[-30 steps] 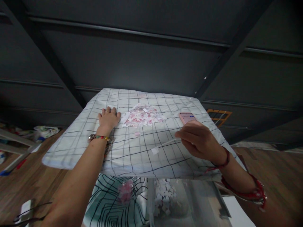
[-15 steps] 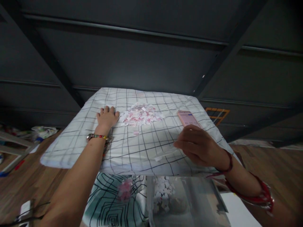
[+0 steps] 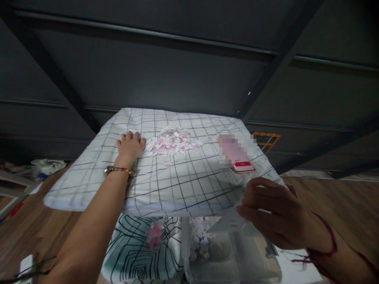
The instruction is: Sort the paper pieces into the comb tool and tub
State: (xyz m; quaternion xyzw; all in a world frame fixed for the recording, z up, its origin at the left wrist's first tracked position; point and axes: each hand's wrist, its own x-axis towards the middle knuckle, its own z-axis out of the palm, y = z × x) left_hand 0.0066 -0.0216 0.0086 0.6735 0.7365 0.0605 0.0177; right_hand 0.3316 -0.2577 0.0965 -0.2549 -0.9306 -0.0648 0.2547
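My left hand (image 3: pixel 130 148) lies flat on the checked white cloth (image 3: pixel 183 181), fingers spread, at the left edge of a pile of small pink and white paper scraps (image 3: pixel 173 142). One pink scrap (image 3: pixel 167 164) lies apart, in front of the pile. On the right, my right hand (image 3: pixel 272 211) is closed in a pinch above the table's front edge. From its fingers hangs a thin, translucent plastic piece (image 3: pixel 227 221), perhaps a small bag, over the bin. A pink phone (image 3: pixel 237 156), partly blurred out, lies on the cloth beyond that hand.
Below the table edge, a clear plastic bin (image 3: pixel 233 264) holds white paper scraps (image 3: pixel 203 232). Beside it, a small clear packet with pink contents (image 3: pixel 154 234) rests on a teal patterned cushion (image 3: pixel 133 256). A dark panelled wall (image 3: pixel 166 75) stands behind the table.
My right hand has moved back toward me and to the right, away from the phone, drawing the translucent plastic over the bin. The phone's lower end now shows. My left hand stays on the cloth.
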